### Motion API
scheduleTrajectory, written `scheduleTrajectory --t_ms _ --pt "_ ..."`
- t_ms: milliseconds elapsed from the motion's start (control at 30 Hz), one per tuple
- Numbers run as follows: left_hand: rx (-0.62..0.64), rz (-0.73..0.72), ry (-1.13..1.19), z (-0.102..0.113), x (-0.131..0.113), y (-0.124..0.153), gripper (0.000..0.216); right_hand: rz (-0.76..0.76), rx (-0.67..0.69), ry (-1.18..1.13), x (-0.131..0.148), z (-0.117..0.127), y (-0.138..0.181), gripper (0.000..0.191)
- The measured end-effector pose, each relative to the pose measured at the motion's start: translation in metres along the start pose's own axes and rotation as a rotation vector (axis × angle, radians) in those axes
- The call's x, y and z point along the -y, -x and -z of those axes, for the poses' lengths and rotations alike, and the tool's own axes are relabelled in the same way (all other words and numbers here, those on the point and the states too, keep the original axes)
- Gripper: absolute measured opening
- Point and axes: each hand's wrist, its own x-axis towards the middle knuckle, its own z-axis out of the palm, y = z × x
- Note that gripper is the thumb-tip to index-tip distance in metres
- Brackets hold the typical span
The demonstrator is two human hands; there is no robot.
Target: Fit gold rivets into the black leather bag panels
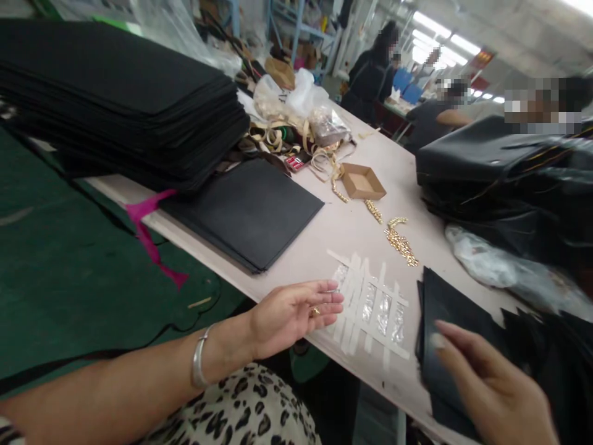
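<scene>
My left hand point(299, 315) is held palm up over the near table edge, its fingers stretched out and nothing in them. It wears a gold ring, and a silver bangle circles the wrist. Beside its fingertips, strips of pale tape and clear film point(370, 303) form a grid on the tabletop. My right hand point(491, 377), blurred, is over a pile of black flat panels point(456, 309) at the right. Its thumb and forefinger tips are close together, with no held thing visible; whether they touch the top panel I cannot tell.
Tall stacked black sheets point(120, 80) and a lower black pile point(250, 213) occupy the left. Gold chain pieces point(401, 244) lie near a small cardboard tray point(364, 181). Clear plastic bags point(482, 256) and a large black bundle point(472, 154) are at right. Several people work beyond.
</scene>
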Motion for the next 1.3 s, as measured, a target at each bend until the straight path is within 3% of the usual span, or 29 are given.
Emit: scheduleTrajectory --t_ms 133,233,400,633,933,1067,1300 --pt "0.029 -0.018 0.000 0.002 0.003 -0.001 0.038 0.284 0.187 -0.202 0.098 -0.079 0.020 0.025" --pt "0.025 -0.015 0.006 0.003 0.004 0.000 0.036 0.378 0.252 -0.234 0.125 -0.108 0.022 0.025" --pt "-0.007 -0.018 -0.012 0.010 0.002 0.000 0.038 0.476 0.337 -0.228 0.126 -0.116 0.015 0.019" --pt "-0.041 -0.105 -0.510 0.031 -0.008 -0.004 0.028 0.576 0.402 -0.133 0.122 -0.101 -0.008 0.021" --pt "0.027 -0.089 -0.506 0.041 -0.004 -0.010 0.033 0.549 0.585 -0.245 0.120 -0.104 -0.021 0.027" --pt "-0.005 -0.116 -0.520 0.044 0.000 -0.012 0.035 0.545 0.596 -0.264 0.121 -0.106 -0.022 0.027" --pt "0.051 -0.092 -0.581 0.045 -0.002 -0.011 0.036 0.549 0.610 -0.219 0.123 -0.108 -0.025 0.030"
